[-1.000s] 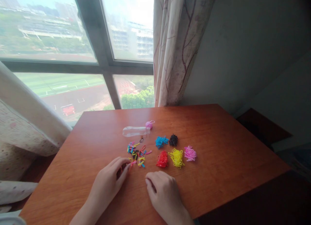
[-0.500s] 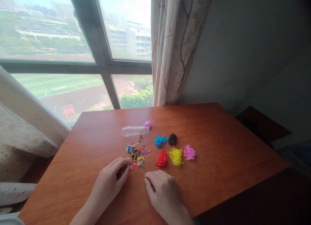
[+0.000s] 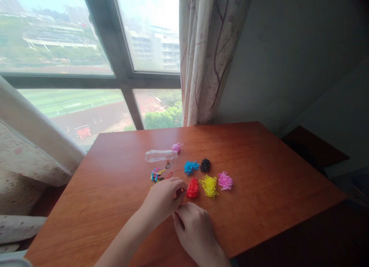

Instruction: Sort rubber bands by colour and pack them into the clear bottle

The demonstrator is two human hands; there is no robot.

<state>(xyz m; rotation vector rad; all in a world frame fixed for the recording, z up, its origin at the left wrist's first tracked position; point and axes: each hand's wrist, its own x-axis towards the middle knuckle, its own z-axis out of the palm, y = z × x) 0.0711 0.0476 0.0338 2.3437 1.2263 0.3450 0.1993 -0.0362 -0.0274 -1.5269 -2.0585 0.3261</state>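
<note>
My left hand (image 3: 167,199) is closed in a pinch at the left edge of a pile of red rubber bands (image 3: 193,189); what its fingertips hold is hidden. Just below it, my right hand (image 3: 193,224) rests curled on the table, with nothing visible in its fingers. A mixed heap of coloured rubber bands (image 3: 156,175) lies partly covered behind my left hand. Sorted piles of yellow rubber bands (image 3: 209,186), pink rubber bands (image 3: 225,181), blue rubber bands (image 3: 191,167) and black rubber bands (image 3: 205,165) sit around the red pile.
Behind the heaps, a clear plastic bottle (image 3: 160,156) lies on its side, with a pink cap (image 3: 176,147) by its mouth. The brown wooden table (image 3: 259,163) meets a window and a patterned curtain (image 3: 198,59) at the back.
My left hand has moved right, from the mixed heap over to the red pile, and now covers part of the heap. My right hand has stayed in place.
</note>
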